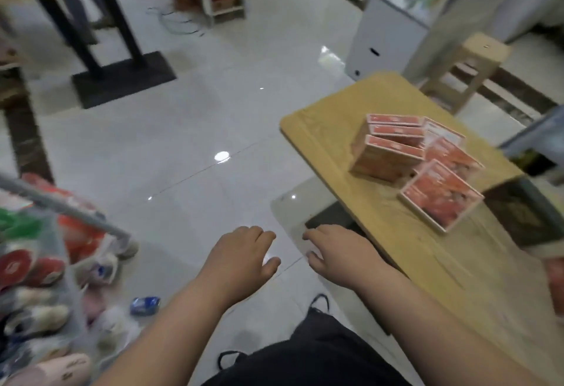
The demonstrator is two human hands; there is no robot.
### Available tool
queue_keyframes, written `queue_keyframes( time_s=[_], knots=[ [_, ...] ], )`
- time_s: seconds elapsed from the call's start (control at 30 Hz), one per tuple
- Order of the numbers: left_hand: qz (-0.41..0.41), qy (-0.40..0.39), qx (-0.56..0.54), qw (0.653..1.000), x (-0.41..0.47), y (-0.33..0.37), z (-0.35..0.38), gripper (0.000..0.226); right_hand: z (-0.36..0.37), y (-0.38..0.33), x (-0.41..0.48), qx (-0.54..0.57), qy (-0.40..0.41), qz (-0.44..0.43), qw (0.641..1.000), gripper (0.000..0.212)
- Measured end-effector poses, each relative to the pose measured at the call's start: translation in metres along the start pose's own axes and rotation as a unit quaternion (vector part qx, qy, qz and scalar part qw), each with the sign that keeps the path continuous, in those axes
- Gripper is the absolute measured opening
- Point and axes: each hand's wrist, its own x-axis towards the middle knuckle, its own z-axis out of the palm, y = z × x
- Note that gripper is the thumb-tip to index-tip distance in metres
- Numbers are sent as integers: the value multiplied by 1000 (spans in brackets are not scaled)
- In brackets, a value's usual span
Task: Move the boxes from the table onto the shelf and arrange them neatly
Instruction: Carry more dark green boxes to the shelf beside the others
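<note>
Several red-and-white boxes (393, 144) lie piled on a light wooden table (329, 123) at the right; one flat box (439, 195) lies nearest me. My left hand (241, 259) and my right hand (338, 253) hover side by side over the floor, left of the table's near edge, both empty with fingers loosely spread. A grey shelf rack (61, 205) holding red packaged goods stands at the far left. The picture is blurred by motion.
White tiled floor (198, 117) fills the middle. A second table with a black pedestal base (122, 77) stands at the back left. A wooden stool (467, 65) and a white cabinet (384, 35) are behind the box table. Slippers (39, 318) and a blue packet (145, 305) lie at lower left.
</note>
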Motion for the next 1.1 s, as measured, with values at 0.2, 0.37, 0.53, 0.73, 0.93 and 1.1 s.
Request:
queue_keyframes(
  time_s=[0.2, 0.37, 0.53, 0.73, 0.93, 1.1],
  knots=[
    [102, 4, 31, 994, 50, 100, 2, 76, 0, 91, -70, 41, 32, 97, 994, 39],
    [136, -12, 46, 990, 94, 186, 17, 62, -1, 179, -120, 59, 38, 144, 987, 38],
    [161, -24, 55, 985, 141, 272, 39, 61, -4, 270, -164, 81, 43, 183, 979, 42],
    [208, -52, 55, 975, 186, 340, 56, 47, 5, 341, -204, 133, 59, 255, 956, 40],
    [245, -103, 84, 960, 238, 361, 68, 59, 13, 382, -219, 200, 82, 332, 918, 41],
    [323, -108, 85, 937, 297, 377, 68, 42, 6, 405, -222, 194, 87, 398, 892, 41]
  ],
)
